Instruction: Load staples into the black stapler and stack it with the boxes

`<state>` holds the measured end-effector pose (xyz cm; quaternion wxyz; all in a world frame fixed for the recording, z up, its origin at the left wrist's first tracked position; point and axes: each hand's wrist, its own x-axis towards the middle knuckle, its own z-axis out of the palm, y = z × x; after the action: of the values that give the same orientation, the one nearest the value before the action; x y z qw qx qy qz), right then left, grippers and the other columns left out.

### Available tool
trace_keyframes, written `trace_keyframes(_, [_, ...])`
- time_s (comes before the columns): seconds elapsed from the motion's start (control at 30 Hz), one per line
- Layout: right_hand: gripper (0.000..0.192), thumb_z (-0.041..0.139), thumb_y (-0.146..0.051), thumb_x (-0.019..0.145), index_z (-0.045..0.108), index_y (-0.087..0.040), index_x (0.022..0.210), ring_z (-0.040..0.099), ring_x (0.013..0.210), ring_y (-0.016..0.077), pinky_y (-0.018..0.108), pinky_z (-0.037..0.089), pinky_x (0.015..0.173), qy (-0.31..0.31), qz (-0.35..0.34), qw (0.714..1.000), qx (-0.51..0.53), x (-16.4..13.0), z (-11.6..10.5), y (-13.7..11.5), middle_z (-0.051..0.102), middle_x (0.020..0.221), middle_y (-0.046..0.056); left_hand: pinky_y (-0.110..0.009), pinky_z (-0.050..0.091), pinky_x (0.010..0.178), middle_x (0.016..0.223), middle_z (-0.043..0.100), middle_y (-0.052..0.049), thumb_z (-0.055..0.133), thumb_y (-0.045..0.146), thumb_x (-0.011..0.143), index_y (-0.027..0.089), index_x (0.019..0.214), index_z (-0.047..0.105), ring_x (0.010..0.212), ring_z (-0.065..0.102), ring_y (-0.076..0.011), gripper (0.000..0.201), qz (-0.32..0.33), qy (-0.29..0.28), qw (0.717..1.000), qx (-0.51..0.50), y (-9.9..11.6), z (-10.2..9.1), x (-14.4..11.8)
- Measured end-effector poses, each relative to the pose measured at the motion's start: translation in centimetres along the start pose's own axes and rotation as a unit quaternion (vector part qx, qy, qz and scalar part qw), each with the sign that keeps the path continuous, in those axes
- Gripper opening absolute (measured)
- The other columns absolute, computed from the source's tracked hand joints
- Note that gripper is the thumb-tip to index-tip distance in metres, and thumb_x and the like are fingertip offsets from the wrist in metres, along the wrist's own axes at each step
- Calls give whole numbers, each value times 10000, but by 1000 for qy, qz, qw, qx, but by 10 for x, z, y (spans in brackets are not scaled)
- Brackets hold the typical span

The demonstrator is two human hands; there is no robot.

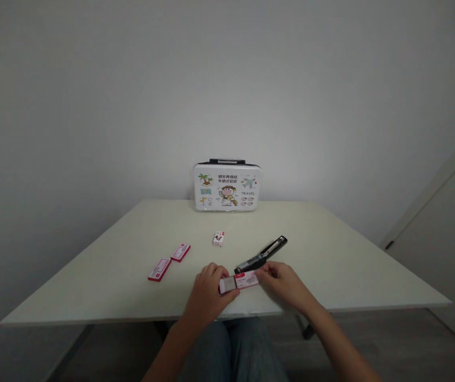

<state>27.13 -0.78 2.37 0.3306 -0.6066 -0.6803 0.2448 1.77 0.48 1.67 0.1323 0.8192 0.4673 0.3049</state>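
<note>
My left hand (208, 291) is closed on the left end of a slim red-and-white staple box (247, 279). At that end a grey block of staples (228, 285) shows beside the printed sleeve. Fingers of my right hand (283, 282) pinch the box's right end. Just behind it lies a black stapler (262, 257), its top tilted back and its inner rail showing. My right hand is close to the stapler, but I cannot tell whether they touch.
Two flat red-and-white boxes (170, 261) lie to the left on the white table (123, 254). A tiny white box (218, 239) stands farther back. Against the wall rests a white printed case (227, 188) with a black handle. The table's front edge runs close to my lap.
</note>
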Motion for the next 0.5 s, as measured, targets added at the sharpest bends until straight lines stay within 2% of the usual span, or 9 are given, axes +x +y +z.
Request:
trace_keyframes(0.1, [327, 573, -483, 893, 650, -188, 774, 527, 607, 158, 245, 336, 560, -11, -2, 1000, -1, -5, 5, 0, 642, 677, 14, -330, 367, 833, 1015, 609, -7, 763, 422, 803, 262, 978, 597, 1009, 552, -230, 290, 6, -13, 1000, 3, 3, 0, -2])
trace_keyframes(0.2, [315, 581, -482, 889, 647, -195, 775, 539, 603, 160, 248, 334, 559, 3, 6, 1000, -25, -3, 3, 1, 647, 677, 11, -328, 363, 840, 1035, 619, -1, 786, 416, 786, 270, 1015, 603, 1020, 553, -229, 327, 10, -14, 1000, -4, 8, 3, -1])
trace_keyframes(0.37, [288, 588, -474, 901, 705, -237, 1015, 579, 623, 174, 262, 352, 595, 61, -23, 995, -74, 12, -14, 0, 659, 688, -5, -329, 374, 862, 1095, 620, -3, 809, 438, 765, 298, 1155, 587, 1051, 554, -228, 471, 24, -22, 999, -16, 10, 4, 1])
trace_keyframes(0.5, [252, 571, -421, 914, 731, -238, 979, 594, 648, 172, 258, 367, 598, 25, -61, 997, -49, 22, -10, -6, 683, 730, 6, -338, 389, 886, 1127, 613, -14, 790, 468, 780, 313, 1215, 583, 1077, 553, -236, 505, 29, -32, 999, -6, 11, 5, 3])
